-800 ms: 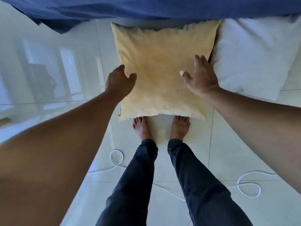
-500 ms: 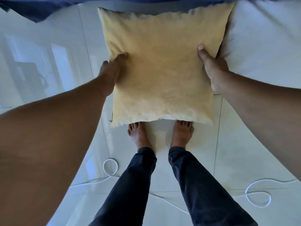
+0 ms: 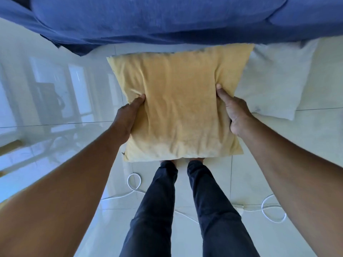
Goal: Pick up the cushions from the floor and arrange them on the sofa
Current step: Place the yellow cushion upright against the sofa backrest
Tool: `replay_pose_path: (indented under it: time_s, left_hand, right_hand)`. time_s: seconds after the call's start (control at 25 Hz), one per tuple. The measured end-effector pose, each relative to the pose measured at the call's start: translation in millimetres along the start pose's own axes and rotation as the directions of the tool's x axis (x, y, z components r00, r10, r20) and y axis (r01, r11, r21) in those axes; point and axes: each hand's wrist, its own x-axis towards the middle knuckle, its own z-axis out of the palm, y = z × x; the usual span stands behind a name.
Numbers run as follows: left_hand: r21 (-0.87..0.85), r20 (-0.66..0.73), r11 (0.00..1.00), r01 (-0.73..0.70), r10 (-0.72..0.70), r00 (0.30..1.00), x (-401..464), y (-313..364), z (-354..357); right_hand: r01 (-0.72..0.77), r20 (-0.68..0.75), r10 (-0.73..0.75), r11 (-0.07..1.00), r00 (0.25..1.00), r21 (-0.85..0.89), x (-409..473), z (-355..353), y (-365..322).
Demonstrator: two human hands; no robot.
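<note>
I hold a square yellow cushion [image 3: 178,104] in front of me, above my feet. My left hand [image 3: 128,117] grips its left edge and my right hand [image 3: 234,112] grips its right edge, thumbs pressed into the top face. The fabric is creased between the hands. A white cushion [image 3: 274,80] lies on the floor to the right, partly hidden behind the yellow one. The blue sofa [image 3: 167,19] fills the top of the view, its front edge just beyond the yellow cushion.
The floor is glossy pale tile [image 3: 46,108] with window reflections at the left. A white cable [image 3: 133,182] loops on the tiles beside my legs, with another loop [image 3: 271,210] at the right. My legs in dark trousers [image 3: 185,210] stand below the cushion.
Both hands have closed on the yellow cushion's sides and lifted it off the floor toward me. It now covers my feet. The view has tilted up, showing more of the sofa.
</note>
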Motion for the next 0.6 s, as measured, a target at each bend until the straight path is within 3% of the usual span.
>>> replay_pose_path:
  time_s: [0.32,0.6]
  left_hand:
    - [-0.032,0.034,0.984,-0.178,0.179,0.983,-187,60,-53]
    - [-0.104,0.015,0.919,-0.381,0.385,0.923,-323,122,-75]
  right_hand:
    - [0.149,0.131,-0.161,0.984,0.978,0.095,-179,-56,-62]
    - [0.362,0.108,-0.387,0.912,0.916,0.194,-298,-90,-136]
